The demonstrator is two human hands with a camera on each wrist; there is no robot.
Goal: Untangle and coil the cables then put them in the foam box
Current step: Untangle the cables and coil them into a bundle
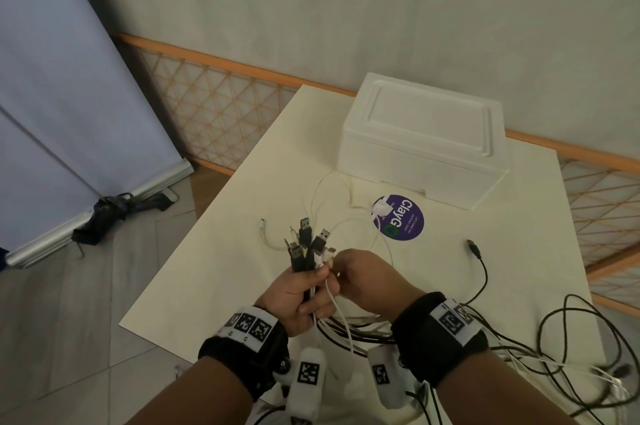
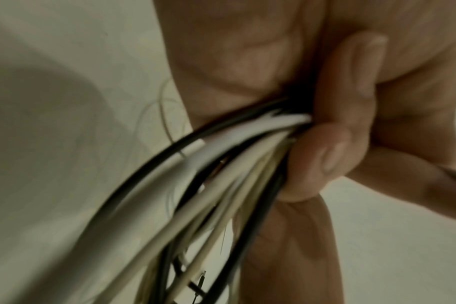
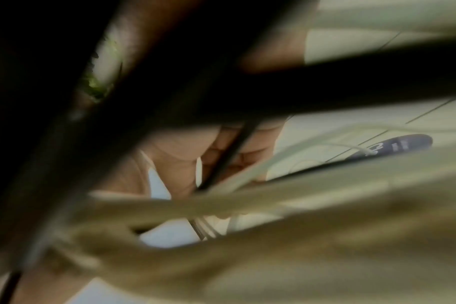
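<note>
While the left hand (image 1: 300,289) grips a bunch of cables (image 1: 306,253) upright, plugs fanned out above the fist, the right hand (image 1: 367,277) pinches a white cable end at the top of that bunch. Up close, the left wrist view shows fingers (image 2: 323,158) curled tight around black and white cords (image 2: 221,156). Loose loops trail off the near right edge of the worktop (image 1: 221,244), and one black cable (image 1: 479,268) lies apart, plug pointing away. Behind, the foam box (image 1: 420,140) sits with its lid on, just beyond a purple round sticker (image 1: 407,220). Over in the right wrist view, everything is blurred by cords.
</note>
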